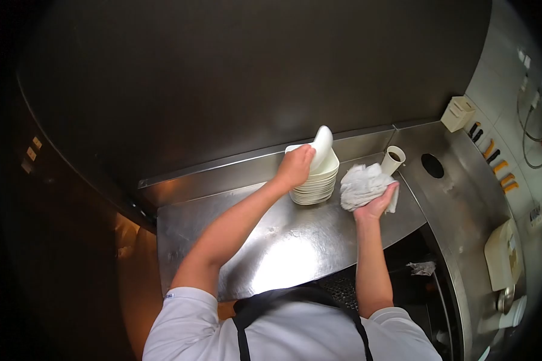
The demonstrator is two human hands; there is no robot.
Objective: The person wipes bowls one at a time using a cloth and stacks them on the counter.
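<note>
My left hand (295, 167) grips a white bowl (323, 144), tilted on its side just over a stack of white square bowls (314, 189). The stack stands on the steel counter (223, 240) against the back ledge. In my right hand (377, 203) is a crumpled white cloth (362, 185), held to the right of the stack and apart from it. Behind the cloth stands a white cup (393, 157) with something dark inside. The fingers of my right hand are partly hidden by the cloth.
A round dark hole (432, 166) opens in the steel surface at right. Several knives with orange and black handles (497, 156) line the right wall. A cream box (457, 113) sits in the corner, and a cream container (503, 256) stands lower right.
</note>
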